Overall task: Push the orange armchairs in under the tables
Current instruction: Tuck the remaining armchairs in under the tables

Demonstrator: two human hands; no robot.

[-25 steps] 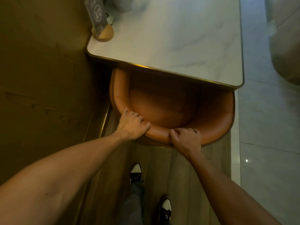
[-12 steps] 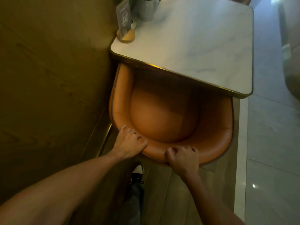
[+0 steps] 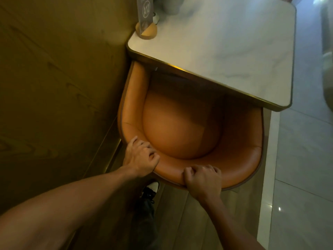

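An orange armchair (image 3: 182,127) with a curved padded back stands below me, its front part hidden under a white marble table (image 3: 225,46) with a gold rim. My left hand (image 3: 139,157) grips the back rim at its left curve, fingers curled over the padding. My right hand (image 3: 202,178) grips the same rim near its middle. Much of the round seat shows outside the table edge.
A wooden wall panel (image 3: 59,87) runs close along the chair's left side. A table-number sign (image 3: 146,17) on a round wooden base and a grey vessel (image 3: 171,5) stand at the table's far left corner. Pale floor tiles (image 3: 302,159) lie to the right. My shoe (image 3: 150,189) is under the chair back.
More of the seat shows outside the table edge than a second ago, and the chair and table sit further right in view. Both hands keep their grip on the back rim.
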